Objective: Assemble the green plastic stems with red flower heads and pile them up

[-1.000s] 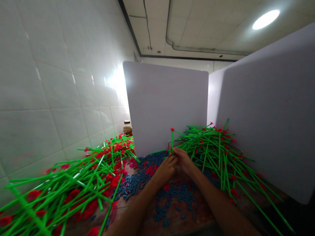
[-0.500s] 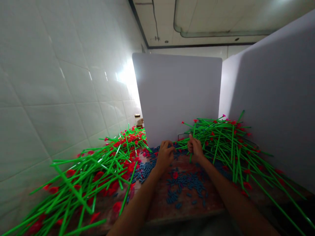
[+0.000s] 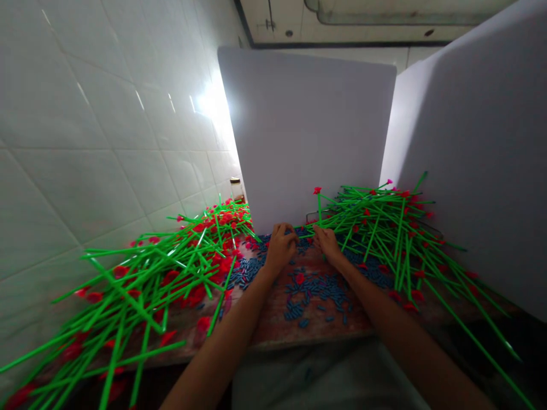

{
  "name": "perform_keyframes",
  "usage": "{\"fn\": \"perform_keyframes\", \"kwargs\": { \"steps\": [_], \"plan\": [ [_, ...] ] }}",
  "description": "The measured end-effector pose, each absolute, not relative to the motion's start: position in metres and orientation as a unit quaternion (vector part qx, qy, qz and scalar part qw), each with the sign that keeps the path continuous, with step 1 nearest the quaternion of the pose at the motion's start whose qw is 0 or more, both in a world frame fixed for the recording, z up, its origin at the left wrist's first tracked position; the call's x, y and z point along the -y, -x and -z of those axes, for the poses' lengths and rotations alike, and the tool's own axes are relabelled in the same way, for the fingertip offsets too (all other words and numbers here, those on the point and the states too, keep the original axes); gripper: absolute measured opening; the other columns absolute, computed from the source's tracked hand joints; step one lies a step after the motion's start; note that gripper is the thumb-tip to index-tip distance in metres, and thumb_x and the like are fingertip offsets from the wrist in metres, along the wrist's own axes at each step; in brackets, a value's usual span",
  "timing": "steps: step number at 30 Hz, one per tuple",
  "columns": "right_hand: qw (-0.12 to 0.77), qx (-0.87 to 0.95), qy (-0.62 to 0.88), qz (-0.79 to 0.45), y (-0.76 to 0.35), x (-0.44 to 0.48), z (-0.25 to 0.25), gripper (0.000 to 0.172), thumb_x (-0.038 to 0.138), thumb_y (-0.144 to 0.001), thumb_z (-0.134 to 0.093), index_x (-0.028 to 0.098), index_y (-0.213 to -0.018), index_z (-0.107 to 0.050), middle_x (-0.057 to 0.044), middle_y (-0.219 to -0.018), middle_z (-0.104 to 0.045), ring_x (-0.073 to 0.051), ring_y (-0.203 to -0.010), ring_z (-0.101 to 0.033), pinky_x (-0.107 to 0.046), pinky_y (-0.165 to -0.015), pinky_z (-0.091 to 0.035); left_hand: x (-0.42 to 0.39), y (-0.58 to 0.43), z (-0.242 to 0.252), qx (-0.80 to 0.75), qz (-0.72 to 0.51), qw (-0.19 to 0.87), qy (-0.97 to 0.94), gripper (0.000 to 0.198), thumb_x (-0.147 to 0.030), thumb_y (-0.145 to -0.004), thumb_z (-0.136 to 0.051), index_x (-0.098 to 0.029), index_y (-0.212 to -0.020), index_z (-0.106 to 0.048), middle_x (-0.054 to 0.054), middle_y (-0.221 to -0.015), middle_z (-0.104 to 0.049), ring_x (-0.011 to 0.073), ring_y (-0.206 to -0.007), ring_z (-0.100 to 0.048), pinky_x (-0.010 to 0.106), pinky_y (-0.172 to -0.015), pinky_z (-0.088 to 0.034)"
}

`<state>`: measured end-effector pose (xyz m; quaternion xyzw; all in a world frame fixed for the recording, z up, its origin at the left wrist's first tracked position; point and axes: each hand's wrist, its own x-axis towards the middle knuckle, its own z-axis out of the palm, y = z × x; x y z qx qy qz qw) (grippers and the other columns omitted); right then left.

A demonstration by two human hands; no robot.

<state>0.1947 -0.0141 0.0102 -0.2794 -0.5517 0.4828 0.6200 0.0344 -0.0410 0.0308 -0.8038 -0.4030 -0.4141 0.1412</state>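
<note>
Green and slim, a stem (image 3: 319, 209) with a red tip (image 3: 317, 191) stands nearly upright above the near-middle of the surface (image 3: 273, 319), in front of a pale upright panel (image 3: 311, 131). The fingers of the right hand (image 3: 328, 244) are closed around its lower part. Just beside it, the left hand (image 3: 281, 246) hovers with its fingers bent; whether they pinch anything cannot be told. Small dark-blue pieces (image 3: 320, 287) lie scattered below and around both hands. Beyond the right hand rises a heap of green stems (image 3: 376, 228) with red tips; a second, larger heap (image 3: 171, 279) spreads at left, along a white tiled wall (image 3: 106, 188). A dark-lidded jar (image 3: 235, 188) stands behind that heap.
</note>
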Motion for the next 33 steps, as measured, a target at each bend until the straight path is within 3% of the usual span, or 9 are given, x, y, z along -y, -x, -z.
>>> {"fn": "perform_keyframes", "kwargs": {
  "steps": [8, 16, 22, 26, 29, 31, 33],
  "plan": [
    [0.649, 0.495, 0.273, -0.509, -0.204, 0.011, -0.004, 0.049, 0.059, -0.072, -0.056, 0.022, -0.056, -0.028, 0.01, -0.04, -0.022, -0.005, -0.031, -0.019, -0.02, -0.032, -0.015, 0.033, -0.024, -0.029, 0.429, 0.419, 0.134, 0.789, 0.023, -0.006, -0.074, -0.047, -0.019, -0.071, -0.066, 0.006, -0.097, -0.051, 0.0203, -0.1, -0.042, 0.036, -0.091, -0.04],
    [0.594, 0.547, 0.342, -0.48, -0.198, 0.005, 0.008, 0.051, 0.067, -0.073, -0.05, 0.022, -0.055, -0.032, 0.008, -0.042, -0.026, -0.006, -0.036, -0.024, -0.021, -0.036, -0.019, 0.032, -0.021, -0.036, 0.419, 0.426, 0.154, 0.787, 0.022, -0.009, -0.076, -0.047, -0.019, -0.071, -0.066, 0.006, -0.098, -0.051, 0.0214, -0.101, -0.042, 0.037, -0.09, -0.04],
    [0.485, 0.63, 0.389, -0.466, -0.205, 0.007, 0.007, 0.044, 0.059, -0.074, -0.055, 0.017, -0.062, -0.051, 0.006, -0.048, -0.036, -0.007, -0.044, -0.032, -0.019, -0.042, -0.024, 0.032, -0.019, -0.04, 0.405, 0.428, 0.165, 0.791, 0.022, -0.008, -0.076, -0.047, -0.019, -0.072, -0.066, 0.006, -0.097, -0.051, 0.0215, -0.1, -0.043, 0.038, -0.088, -0.042],
    [0.43, 0.689, 0.339, -0.475, -0.211, 0.021, -0.015, 0.038, 0.052, -0.074, -0.061, 0.014, -0.069, -0.062, 0.006, -0.049, -0.037, -0.006, -0.044, -0.03, -0.019, -0.041, -0.021, 0.03, -0.012, -0.041, 0.42, 0.433, 0.169, 0.78, 0.022, -0.008, -0.075, -0.047, -0.019, -0.07, -0.065, 0.006, -0.097, -0.052, 0.0214, -0.099, -0.044, 0.038, -0.088, -0.042],
    [0.5, 0.631, 0.255, -0.536, -0.223, 0.033, -0.04, 0.032, 0.048, -0.075, -0.063, 0.016, -0.082, -0.067, 0.004, -0.056, -0.047, -0.007, -0.047, -0.039, -0.018, -0.043, -0.029, 0.027, -0.006, -0.04, 0.443, 0.436, 0.17, 0.765, 0.021, -0.009, -0.075, -0.048, -0.02, -0.069, -0.065, 0.006, -0.097, -0.052, 0.0211, -0.098, -0.044, 0.037, -0.088, -0.042],
    [0.588, 0.538, 0.192, -0.573, -0.235, 0.036, -0.051, 0.03, 0.046, -0.077, -0.062, 0.022, -0.094, -0.065, 0.001, -0.074, -0.059, -0.01, -0.063, -0.054, -0.02, -0.056, -0.043, 0.026, -0.002, -0.038, 0.468, 0.428, 0.172, 0.753, 0.021, -0.01, -0.075, -0.048, -0.02, -0.069, -0.066, 0.006, -0.096, -0.051, 0.0208, -0.097, -0.045, 0.036, -0.087, -0.043],
    [0.616, 0.476, 0.184, -0.6, -0.245, 0.036, -0.054, 0.032, 0.045, -0.078, -0.062, 0.026, -0.103, -0.062, -0.001, -0.09, -0.063, -0.013, -0.08, -0.06, -0.023, -0.068, -0.048, 0.025, 0.001, -0.035, 0.504, 0.417, 0.179, 0.735, 0.022, -0.009, -0.075, -0.048, -0.021, -0.073, -0.066, 0.006, -0.097, -0.051, 0.0209, -0.098, -0.045, 0.037, -0.089, -0.042]
  ]
}}
